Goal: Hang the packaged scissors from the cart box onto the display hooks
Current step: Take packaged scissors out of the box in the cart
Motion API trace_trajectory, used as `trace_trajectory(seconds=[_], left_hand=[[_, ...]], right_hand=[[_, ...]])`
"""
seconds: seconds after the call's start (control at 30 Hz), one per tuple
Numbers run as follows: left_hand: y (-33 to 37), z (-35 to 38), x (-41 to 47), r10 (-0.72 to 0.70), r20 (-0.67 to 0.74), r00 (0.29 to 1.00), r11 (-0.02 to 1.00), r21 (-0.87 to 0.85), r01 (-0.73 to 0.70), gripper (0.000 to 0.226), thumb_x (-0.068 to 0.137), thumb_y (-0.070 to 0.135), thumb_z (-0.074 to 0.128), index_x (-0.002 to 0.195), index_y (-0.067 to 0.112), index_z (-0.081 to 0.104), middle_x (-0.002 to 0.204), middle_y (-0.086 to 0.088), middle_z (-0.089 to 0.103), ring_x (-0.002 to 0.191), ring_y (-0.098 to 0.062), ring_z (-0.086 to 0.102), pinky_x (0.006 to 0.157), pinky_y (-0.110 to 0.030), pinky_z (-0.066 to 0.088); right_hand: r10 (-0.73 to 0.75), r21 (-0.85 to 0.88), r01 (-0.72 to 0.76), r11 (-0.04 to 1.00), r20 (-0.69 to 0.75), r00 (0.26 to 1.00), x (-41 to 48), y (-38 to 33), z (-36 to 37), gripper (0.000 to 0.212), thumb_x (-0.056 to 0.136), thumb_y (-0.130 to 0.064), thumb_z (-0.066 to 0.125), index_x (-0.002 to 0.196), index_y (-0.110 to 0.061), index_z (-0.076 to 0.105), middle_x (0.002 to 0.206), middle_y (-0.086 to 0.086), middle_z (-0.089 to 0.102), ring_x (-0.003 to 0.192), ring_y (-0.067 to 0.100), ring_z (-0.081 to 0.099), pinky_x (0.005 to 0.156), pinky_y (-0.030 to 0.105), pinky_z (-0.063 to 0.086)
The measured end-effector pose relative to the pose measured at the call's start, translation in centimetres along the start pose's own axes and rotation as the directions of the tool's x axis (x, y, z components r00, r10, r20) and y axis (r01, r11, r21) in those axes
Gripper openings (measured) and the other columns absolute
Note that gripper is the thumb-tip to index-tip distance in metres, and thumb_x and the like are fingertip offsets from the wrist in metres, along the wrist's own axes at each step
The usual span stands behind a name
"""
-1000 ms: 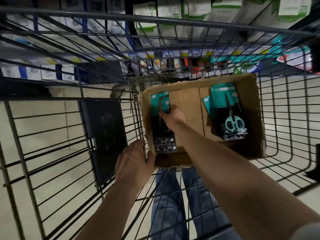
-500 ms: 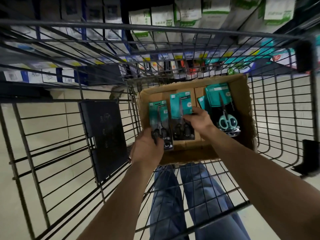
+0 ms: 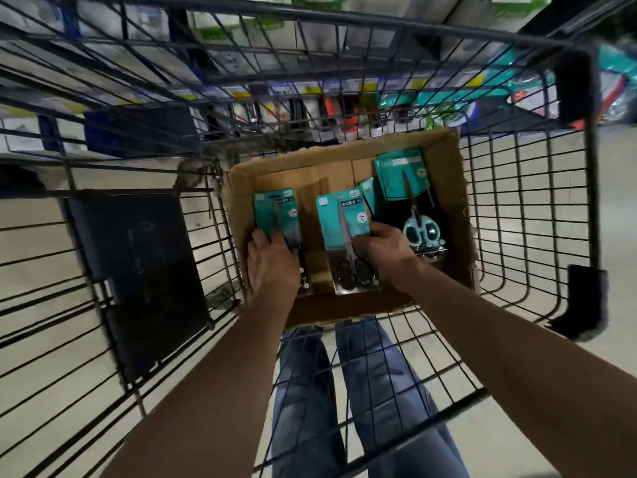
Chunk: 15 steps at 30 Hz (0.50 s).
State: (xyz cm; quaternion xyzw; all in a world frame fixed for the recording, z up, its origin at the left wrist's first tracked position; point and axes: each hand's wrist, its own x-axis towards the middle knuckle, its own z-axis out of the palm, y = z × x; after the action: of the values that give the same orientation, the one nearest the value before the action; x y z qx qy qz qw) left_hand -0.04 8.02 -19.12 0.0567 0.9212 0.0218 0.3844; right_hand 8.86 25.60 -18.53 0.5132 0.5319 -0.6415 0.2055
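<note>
An open cardboard box (image 3: 444, 188) sits in the wire cart (image 3: 537, 215). My left hand (image 3: 272, 263) grips a teal-carded pack of black scissors (image 3: 275, 212) at the box's left side. My right hand (image 3: 382, 246) pinches a second teal pack of black-handled scissors (image 3: 341, 229) in the middle of the box. Against the right side lies a stack of packs with light-blue-handled scissors (image 3: 406, 188). Display shelves with hanging goods (image 3: 331, 108) show blurred beyond the cart's far end.
A dark flat panel (image 3: 138, 270) leans inside the cart at the left. The cart's black handle ends (image 3: 582, 298) stand at the right. My legs in jeans (image 3: 344, 391) show under the cart floor. Pale floor tiles surround the cart.
Each hand has lifted its pack slightly apart: the left pack moved left, the right pack stays centred. The view has tilted and come closer to the box.
</note>
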Motion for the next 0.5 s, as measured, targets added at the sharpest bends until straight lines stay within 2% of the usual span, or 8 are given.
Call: trace_trajectory(seconds=[0.13,0.2,0.27,0.33,0.4,0.5], left_hand=[[0.3,1.2,0.2,-0.021,-0.035,0.999,0.996,-0.093,0.018,0.047,0.099,0.033,0.06,0.143,0.025,0.046,0.161,-0.017,0.023,0.142,-0.039,0.031,0.117,-0.051,0.033],[0.5,1.3,0.3,-0.043,-0.058,0.997,0.989,-0.144,0.034,0.051,0.097,0.031,0.064,0.143,0.026,0.044,0.162,-0.015,0.024,0.145,-0.038,0.029,0.119,-0.051,0.031],[0.7,1.3,0.3,-0.057,-0.08,0.995,0.985,-0.165,0.043,0.064,0.094,0.033,0.067,0.149,0.023,0.036,0.162,-0.015,0.025,0.144,-0.037,0.029,0.12,-0.051,0.029],[0.8,1.3,0.5,-0.062,-0.097,0.993,0.987,-0.154,0.046,0.08,0.091,0.036,0.072,0.155,0.02,0.027,0.16,-0.015,0.026,0.142,-0.038,0.031,0.12,-0.05,0.028],[1.0,1.3,0.7,-0.061,-0.119,0.991,0.993,-0.107,0.049,0.09,0.088,0.04,0.075,0.156,0.016,0.022,0.157,-0.018,0.027,0.139,-0.039,0.031,0.119,-0.05,0.027],[1.3,1.0,1.1,-0.069,-0.132,0.989,0.997,-0.029,0.066,0.101,0.083,0.044,0.079,0.156,0.01,0.018,0.152,-0.022,0.029,0.137,-0.041,0.03,0.117,-0.049,0.027]], right_hand=[[-0.003,-0.041,0.004,0.999,0.024,1.0,0.2,0.7,0.2,0.027,0.082,-0.011,0.07,0.108,-0.016,0.078,0.099,0.006,0.079,0.088,0.024,0.077,0.085,0.046,0.062],[-0.013,-0.031,0.014,0.999,0.034,0.999,0.2,0.8,0.2,0.027,0.081,-0.012,0.072,0.107,-0.016,0.078,0.099,0.007,0.079,0.089,0.025,0.077,0.086,0.047,0.062],[-0.019,0.006,0.019,1.0,0.047,0.999,0.2,0.6,0.1,0.027,0.082,-0.008,0.072,0.108,-0.012,0.077,0.102,0.009,0.079,0.091,0.026,0.077,0.087,0.047,0.062],[-0.018,0.051,0.015,0.999,0.06,0.998,-0.1,0.3,0.0,0.025,0.085,-0.002,0.07,0.108,-0.009,0.077,0.104,0.012,0.078,0.092,0.027,0.077,0.086,0.042,0.062],[-0.013,0.052,0.01,0.999,0.06,0.998,0.1,0.4,-0.1,0.021,0.087,-0.002,0.07,0.101,-0.016,0.077,0.102,0.011,0.078,0.09,0.025,0.077,0.084,0.039,0.063],[-0.013,-0.052,0.014,0.999,0.012,1.0,0.7,0.8,-0.1,0.017,0.082,-0.014,0.071,0.096,-0.022,0.078,0.096,0.009,0.079,0.089,0.029,0.076,0.083,0.046,0.063]])
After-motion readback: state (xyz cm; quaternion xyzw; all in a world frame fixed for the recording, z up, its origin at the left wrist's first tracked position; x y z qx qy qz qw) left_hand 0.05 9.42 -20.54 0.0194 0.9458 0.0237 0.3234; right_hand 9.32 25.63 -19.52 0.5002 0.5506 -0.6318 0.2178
